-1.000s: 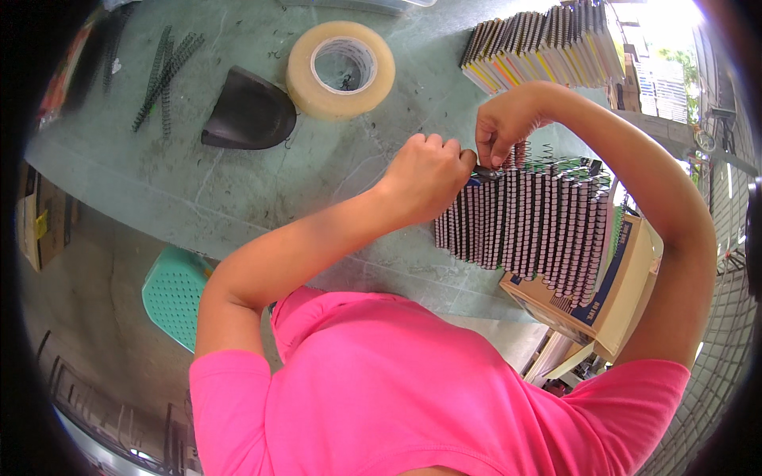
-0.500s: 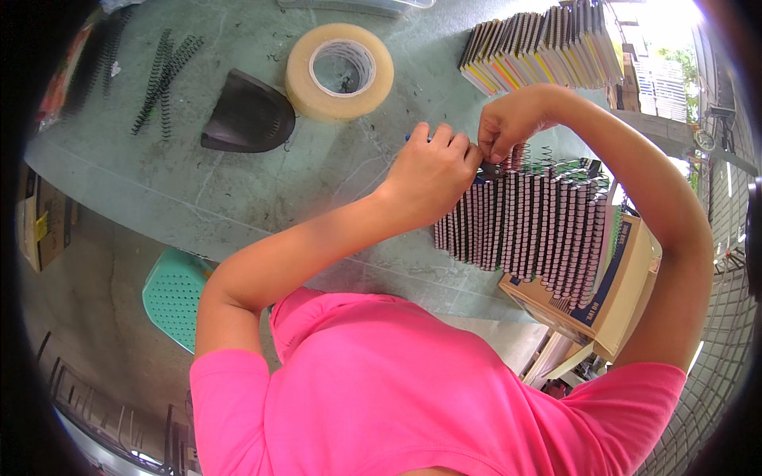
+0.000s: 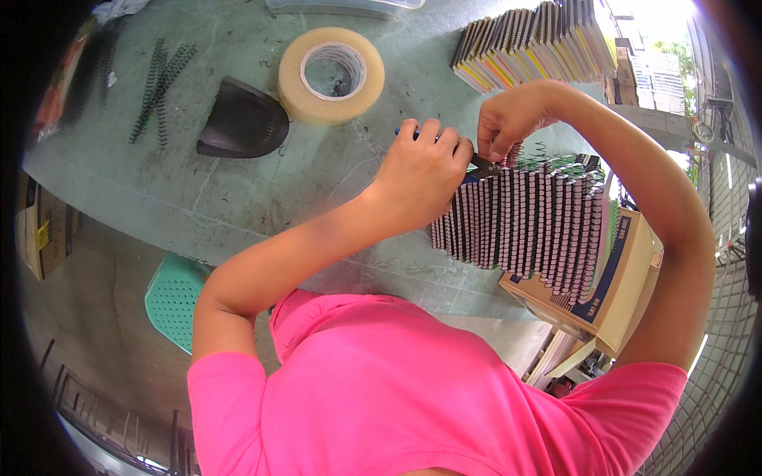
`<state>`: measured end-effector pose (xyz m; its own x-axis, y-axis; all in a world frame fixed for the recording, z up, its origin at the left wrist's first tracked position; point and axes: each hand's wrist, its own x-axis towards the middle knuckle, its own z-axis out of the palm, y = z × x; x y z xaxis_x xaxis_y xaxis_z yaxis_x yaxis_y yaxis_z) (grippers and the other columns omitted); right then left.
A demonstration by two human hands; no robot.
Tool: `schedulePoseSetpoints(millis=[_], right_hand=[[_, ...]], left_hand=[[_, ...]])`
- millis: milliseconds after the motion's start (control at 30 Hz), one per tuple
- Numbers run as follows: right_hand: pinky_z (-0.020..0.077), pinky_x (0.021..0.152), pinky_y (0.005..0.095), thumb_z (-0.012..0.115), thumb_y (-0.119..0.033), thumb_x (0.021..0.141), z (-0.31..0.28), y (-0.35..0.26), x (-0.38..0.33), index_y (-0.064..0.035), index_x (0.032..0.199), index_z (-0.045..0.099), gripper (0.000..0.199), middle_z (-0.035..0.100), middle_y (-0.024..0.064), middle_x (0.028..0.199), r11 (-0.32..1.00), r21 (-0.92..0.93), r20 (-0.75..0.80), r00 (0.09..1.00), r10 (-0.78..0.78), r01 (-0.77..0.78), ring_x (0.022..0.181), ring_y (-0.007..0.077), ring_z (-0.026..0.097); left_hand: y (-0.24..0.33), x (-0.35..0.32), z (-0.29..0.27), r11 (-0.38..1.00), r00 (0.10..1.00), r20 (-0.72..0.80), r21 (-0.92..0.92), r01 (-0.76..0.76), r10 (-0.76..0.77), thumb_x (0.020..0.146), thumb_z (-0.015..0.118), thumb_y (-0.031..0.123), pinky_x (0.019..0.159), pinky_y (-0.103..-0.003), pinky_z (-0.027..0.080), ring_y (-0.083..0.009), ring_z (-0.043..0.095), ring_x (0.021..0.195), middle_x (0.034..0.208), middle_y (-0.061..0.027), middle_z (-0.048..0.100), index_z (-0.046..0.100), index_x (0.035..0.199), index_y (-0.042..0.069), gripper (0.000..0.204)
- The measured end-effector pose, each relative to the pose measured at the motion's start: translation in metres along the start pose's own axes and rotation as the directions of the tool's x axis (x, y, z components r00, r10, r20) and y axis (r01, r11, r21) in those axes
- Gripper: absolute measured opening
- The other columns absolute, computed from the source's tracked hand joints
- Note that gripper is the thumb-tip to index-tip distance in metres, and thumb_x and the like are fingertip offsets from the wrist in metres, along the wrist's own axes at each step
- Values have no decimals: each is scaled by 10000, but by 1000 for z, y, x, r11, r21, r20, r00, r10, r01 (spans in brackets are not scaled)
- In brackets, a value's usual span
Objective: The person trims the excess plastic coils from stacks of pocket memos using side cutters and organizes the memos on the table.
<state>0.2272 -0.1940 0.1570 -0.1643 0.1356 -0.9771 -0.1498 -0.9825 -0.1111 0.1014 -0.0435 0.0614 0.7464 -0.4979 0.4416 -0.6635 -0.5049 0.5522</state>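
Note:
A row of spiral-bound notebooks [image 3: 524, 226] stands packed together at the table's right side, coil edges facing me. Wrapped around a pair of pliers with blue handles and dark jaws [image 3: 482, 164] is my left hand [image 3: 423, 170], closed. The jaws reach the top corner of the row, at the coil ends. Just beyond them my right hand [image 3: 512, 125] is closed with thumb and fingers pinched at a coil end; the exact grip is partly hidden. Loose coil ends [image 3: 541, 152] stick up along the row's far edge.
A roll of clear tape [image 3: 290, 83] and a dark curved plastic piece [image 3: 240, 123] lie left of my hands, with black spiral coils [image 3: 159, 87] farther left. More notebooks [image 3: 532, 47] stand at the far right. Below the table edge are an open cardboard box [image 3: 611, 293] and a green stool [image 3: 175, 297].
The left hand and pliers have shifted slightly left, with more of the dark jaws showing. My right hand stays at the coil ends. The whole view has moved slightly.

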Motion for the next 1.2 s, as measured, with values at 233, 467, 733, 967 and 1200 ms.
schedulePoseSetpoints(millis=[233, 467, 733, 967, 1200], right_hand=[[507, 805, 266, 552, 18, 806, 5, -7, -10, 94, 1071, 597, 279, 655, 128, 942, 989, -148, -13, 1000, -20, 18, 851, 153, 618], [504, 802, 265, 535, 21, 802, 7, -3, -14, 88, 1064, 604, 280, 658, 116, 936, 992, -121, -55, 998, -41, 34, 842, 145, 617], [475, 776, 228, 564, -24, 801, 5, 4, -15, 75, 950, 644, 195, 658, 55, 836, 996, -54, -44, 997, -69, 67, 791, 90, 602], [489, 816, 261, 548, -1, 806, 11, 0, -20, 103, 1070, 596, 288, 657, 123, 949, 986, -149, -62, 994, -90, 80, 846, 141, 614], [470, 750, 227, 578, -53, 807, 10, 7, -18, 63, 983, 647, 222, 668, 53, 838, 993, -38, -75, 991, -113, 111, 773, 86, 591]], left_hand=[[-1, 3, 10, 995, 988, 151, -89, 44, -30, 603, 675, 142, 677, -367, 433, -256, 547, 790, 829, -85, 550, 555, 908, 49, 340], [4, 1, -5, 997, 998, 41, -69, 42, -39, 588, 686, 119, 717, -371, 415, -256, 532, 828, 842, -85, 547, 559, 942, 41, 384], [10, 10, -2, 999, 999, -10, 21, -32, 32, 587, 678, 111, 735, -358, 403, -247, 528, 851, 848, -76, 548, 558, 939, 42, 378], [6, 12, 0, 992, 976, 214, -113, 59, -33, 591, 668, 89, 709, -366, 427, -256, 544, 838, 842, -75, 554, 563, 889, 49, 318], [12, 7, -15, 998, 999, -40, -64, 6, -9, 595, 668, 91, 727, -363, 413, -258, 530, 848, 870, -88, 547, 567, 977, 30, 400]])
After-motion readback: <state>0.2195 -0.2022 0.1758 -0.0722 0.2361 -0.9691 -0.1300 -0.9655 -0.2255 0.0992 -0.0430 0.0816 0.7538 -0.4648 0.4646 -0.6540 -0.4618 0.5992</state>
